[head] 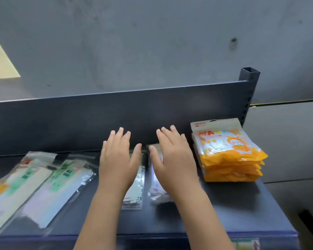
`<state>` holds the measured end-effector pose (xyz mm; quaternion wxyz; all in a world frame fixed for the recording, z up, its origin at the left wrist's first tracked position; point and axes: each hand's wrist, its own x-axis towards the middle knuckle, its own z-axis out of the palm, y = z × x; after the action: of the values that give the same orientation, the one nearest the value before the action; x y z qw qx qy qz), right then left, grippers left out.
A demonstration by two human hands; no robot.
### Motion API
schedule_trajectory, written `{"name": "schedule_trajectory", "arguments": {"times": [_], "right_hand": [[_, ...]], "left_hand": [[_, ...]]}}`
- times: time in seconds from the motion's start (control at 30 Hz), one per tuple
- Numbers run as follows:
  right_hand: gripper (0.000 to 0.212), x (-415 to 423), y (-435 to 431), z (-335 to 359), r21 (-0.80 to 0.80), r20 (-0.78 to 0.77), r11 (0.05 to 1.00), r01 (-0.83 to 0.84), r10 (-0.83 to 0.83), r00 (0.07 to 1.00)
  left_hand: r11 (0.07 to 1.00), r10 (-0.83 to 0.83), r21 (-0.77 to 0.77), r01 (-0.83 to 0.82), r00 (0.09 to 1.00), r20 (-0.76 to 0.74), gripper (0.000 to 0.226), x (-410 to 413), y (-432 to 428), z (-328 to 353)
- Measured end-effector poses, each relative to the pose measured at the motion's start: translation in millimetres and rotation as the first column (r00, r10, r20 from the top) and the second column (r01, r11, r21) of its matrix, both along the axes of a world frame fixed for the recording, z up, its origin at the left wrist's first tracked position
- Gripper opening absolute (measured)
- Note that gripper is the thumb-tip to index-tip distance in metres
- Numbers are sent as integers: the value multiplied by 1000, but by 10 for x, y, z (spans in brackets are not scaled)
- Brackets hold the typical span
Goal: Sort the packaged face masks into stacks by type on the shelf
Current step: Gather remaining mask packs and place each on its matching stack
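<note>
On the dark blue shelf (224,217) a tidy stack of orange-and-white mask packs (228,156) stands at the back right. Clear packs with green labels (61,177) lie loose at the left, one over an orange-cornered pack (0,188). My left hand (116,159) hovers flat, fingers spread, over a clear pack with a pale green mask (135,193). My right hand (172,157) is spread over another clear pack (157,193), which it partly hides. Neither hand grips anything.
The shelf's dark back panel (116,114) rises just beyond my fingertips, with an upright post (248,91) at its right end. A grey wall stands behind. A label strip (246,243) runs along the shelf's front edge, and the floor lies to the right.
</note>
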<state>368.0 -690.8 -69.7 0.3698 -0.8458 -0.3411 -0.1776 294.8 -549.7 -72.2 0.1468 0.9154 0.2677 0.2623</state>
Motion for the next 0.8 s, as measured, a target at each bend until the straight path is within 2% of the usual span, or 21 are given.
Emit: {"name": "schedule_trajectory", "arguments": {"times": [0.13, 0.27, 0.47, 0.57, 0.67, 0.8], "right_hand": [[53, -331, 598, -28, -17, -1, 1000, -25, 25, 1000], [48, -701, 1343, -171, -54, 16, 995, 86, -85, 996], [49, -1417, 2470, -312, -203, -172, 976, 79, -115, 978], [43, -1858, 2933, -293, -225, -237, 972, 70, -124, 964], [27, -2215, 3277, -332, -222, -270, 970, 99, -159, 950], [33, -2566, 3504, -330, -322, -372, 940, 112, -234, 898]], "left_hand": [[999, 24, -31, -23, 999, 30, 58, -373, 689, -18], [997, 10, -80, -9, 1000, 12, 57, -836, 1472, -142], [984, 44, -167, -53, 998, -55, 52, -1806, 2742, -227], [975, 68, -210, -74, 997, -35, 47, -2254, 3301, -223], [940, 80, -331, -79, 997, -12, 43, -2572, 3655, -243], [815, 93, -577, -47, 994, 50, 39, -2794, 3816, -303]]}}
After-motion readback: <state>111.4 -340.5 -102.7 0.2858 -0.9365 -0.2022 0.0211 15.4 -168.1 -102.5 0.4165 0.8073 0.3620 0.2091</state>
